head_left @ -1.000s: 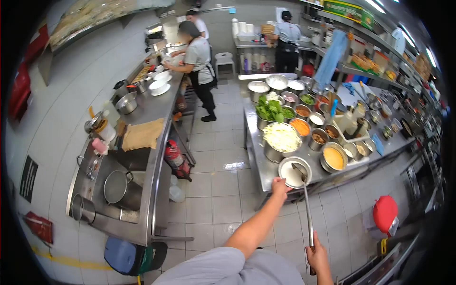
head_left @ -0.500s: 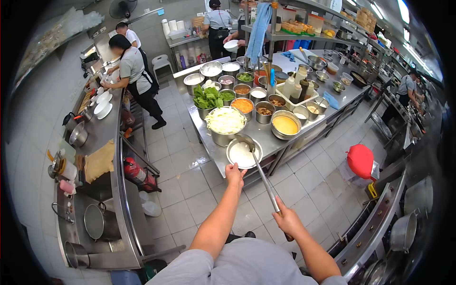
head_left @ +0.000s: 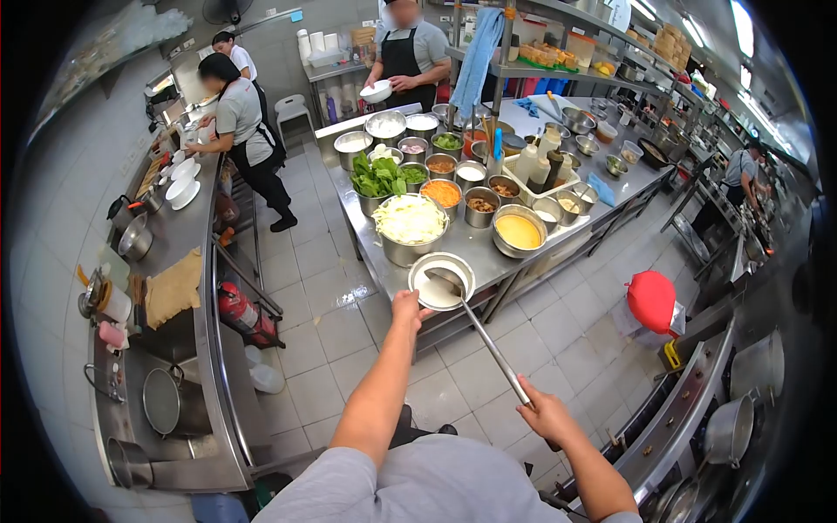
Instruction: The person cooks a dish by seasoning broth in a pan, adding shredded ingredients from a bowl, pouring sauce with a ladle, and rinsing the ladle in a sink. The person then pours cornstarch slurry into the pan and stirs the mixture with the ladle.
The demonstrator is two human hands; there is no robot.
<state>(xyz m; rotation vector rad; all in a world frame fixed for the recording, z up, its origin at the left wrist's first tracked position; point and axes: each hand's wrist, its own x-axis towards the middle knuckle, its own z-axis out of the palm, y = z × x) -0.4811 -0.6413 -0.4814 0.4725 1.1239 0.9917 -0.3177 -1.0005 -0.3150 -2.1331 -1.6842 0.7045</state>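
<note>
At the near corner of the steel table sits a round bowl [head_left: 469, 265] with white contents whose kind I cannot make out. My left hand [head_left: 408, 310] grips its near left rim, the fingers partly hidden. A long-handled metal ladle [head_left: 493, 347] slopes down from my right hand [head_left: 551, 418], which is closed round the upper handle. The ladle's head lies inside the bowl, against the white contents. Just behind the bowl stands a pot of pale shredded vegetable [head_left: 410, 220]; a pan of yellow liquid [head_left: 520, 232] is to its right.
Pots of leafy greens [head_left: 378, 177], shredded orange food [head_left: 441, 193] and other ingredients crowd the steel table [head_left: 370, 253]. Squeeze bottles [head_left: 540, 166] stand in a tray. A counter with a sink is left, a red-topped bin [head_left: 650, 302] right. Co-workers stand at the left and back.
The ladle's head has shifted within the bowl, and the bowl looks more tipped towards me. At the back, a co-worker has turned to face the table, holding a white bowl.
</note>
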